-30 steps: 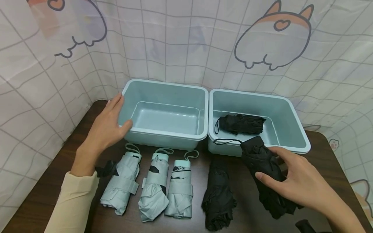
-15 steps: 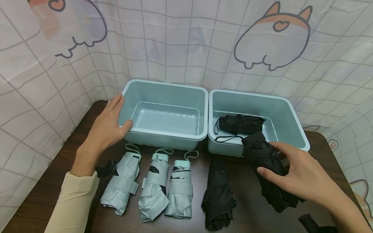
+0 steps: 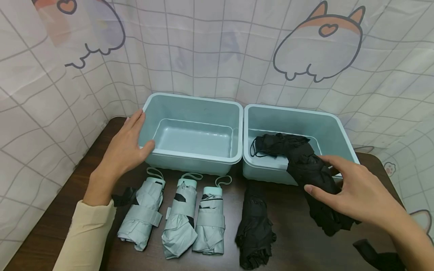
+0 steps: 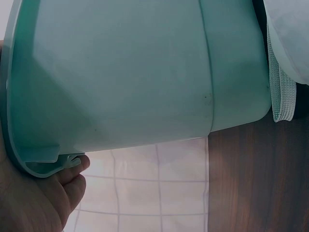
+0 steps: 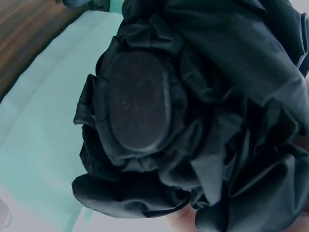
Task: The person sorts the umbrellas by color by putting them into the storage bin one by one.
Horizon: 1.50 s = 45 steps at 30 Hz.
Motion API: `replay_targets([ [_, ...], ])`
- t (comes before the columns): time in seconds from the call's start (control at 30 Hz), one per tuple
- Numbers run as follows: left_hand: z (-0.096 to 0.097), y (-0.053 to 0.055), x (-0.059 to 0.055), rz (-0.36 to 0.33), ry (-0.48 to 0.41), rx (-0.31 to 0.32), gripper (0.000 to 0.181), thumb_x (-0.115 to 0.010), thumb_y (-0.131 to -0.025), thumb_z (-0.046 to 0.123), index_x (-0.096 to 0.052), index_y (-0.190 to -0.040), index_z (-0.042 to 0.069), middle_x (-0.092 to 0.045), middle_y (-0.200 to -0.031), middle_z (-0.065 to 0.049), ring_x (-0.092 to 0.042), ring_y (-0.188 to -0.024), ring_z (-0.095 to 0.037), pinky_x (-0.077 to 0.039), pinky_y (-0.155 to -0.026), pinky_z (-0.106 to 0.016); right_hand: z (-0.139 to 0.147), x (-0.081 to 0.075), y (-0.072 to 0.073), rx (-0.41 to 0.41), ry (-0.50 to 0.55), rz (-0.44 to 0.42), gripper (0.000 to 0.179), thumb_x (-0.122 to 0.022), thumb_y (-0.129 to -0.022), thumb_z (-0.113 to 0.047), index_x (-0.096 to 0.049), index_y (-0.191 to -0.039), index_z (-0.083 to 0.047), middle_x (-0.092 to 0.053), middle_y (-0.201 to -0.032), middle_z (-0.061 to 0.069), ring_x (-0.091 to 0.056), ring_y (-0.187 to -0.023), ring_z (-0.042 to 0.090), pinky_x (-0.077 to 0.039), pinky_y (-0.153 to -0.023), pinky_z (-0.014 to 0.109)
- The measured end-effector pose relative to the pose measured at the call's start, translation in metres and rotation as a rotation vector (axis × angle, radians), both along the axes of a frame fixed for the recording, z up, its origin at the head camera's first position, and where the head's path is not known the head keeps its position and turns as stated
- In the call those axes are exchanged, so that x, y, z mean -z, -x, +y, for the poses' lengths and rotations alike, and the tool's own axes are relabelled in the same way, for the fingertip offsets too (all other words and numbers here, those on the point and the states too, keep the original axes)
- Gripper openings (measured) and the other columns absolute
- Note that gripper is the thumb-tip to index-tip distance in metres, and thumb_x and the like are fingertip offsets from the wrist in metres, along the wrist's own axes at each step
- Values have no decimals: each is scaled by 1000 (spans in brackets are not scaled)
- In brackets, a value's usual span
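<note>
One folded black umbrella (image 3: 315, 178), gripped in the right hand (image 3: 359, 192) half over the right bin (image 3: 266, 173), appears mid-loading and needs lowering; the left hand (image 3: 123, 145) rests straight-fingered against the left bin (image 3: 190, 165).

The head camera looks from above, forward and down at the wood-grained table (image 3: 291, 244). The left wrist camera faces the left plastic bin (image 4: 120, 72) very closely; the right one faces the black folded umbrella (image 5: 207, 116), also closely. Each shares this object with the head view.

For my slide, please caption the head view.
The right hand's fingers grip a folded black fabric umbrella partly over a rectangular blue plastic bin.
</note>
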<state>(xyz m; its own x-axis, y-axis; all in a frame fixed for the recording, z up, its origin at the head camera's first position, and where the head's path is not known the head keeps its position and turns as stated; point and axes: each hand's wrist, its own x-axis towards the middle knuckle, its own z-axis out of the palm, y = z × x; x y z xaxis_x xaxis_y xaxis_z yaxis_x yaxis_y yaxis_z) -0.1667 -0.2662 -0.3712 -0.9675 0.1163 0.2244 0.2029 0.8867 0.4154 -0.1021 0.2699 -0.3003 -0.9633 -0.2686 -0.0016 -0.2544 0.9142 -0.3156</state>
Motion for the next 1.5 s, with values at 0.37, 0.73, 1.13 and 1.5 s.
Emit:
replay_targets([
  [0.37, -1, 2, -2, 1, 0, 11, 85, -55, -98, 34, -21, -168, 0, -20, -177, -20, -25, -159, -53, -27, -126, -70, -1, -12, 15, -34, -26, 81, 86, -85, -85, -50, -55, -149, 0, -72, -124, 29, -68, -79, 26, -53, -63, 44],
  [0.73, -1, -2, 1, -12, 8, 7, 84, -56, -98, 34, -22, -168, 0, -21, -177, -20, -25, -159, -54, -28, -125, -72, -5, -19, 29, -81, -50, 54, 85, -83, -86, -52, -55, -150, -4, -70, -132, 24, -69, -109, 39, -57, -66, 49],
  [1.13, 2, -1, 0, -18, -10, 4, 85, -55, -98, 34, -21, -168, 1, -19, -178, -19, -24, -160, -54, -27, -124, -73, -6, -35, 49, -109, -64, 15, 84, -83, -87, -48, -51, -153, -7, -69, -133, 27, -67, -115, 41, -58, -73, 55],
  [1.5, 0, 0, 0, -23, -3, 3, 85, -56, -98, 34, -21, -168, 0, -19, -177, -20, -24, -160, -54, -27, -124, -74, -1, -41, 62, -148, -52, 27, 80, -85, -86, -44, -54, -152, -10, -73, -122, 23, -72, -94, 28, -53, -65, 37],
])
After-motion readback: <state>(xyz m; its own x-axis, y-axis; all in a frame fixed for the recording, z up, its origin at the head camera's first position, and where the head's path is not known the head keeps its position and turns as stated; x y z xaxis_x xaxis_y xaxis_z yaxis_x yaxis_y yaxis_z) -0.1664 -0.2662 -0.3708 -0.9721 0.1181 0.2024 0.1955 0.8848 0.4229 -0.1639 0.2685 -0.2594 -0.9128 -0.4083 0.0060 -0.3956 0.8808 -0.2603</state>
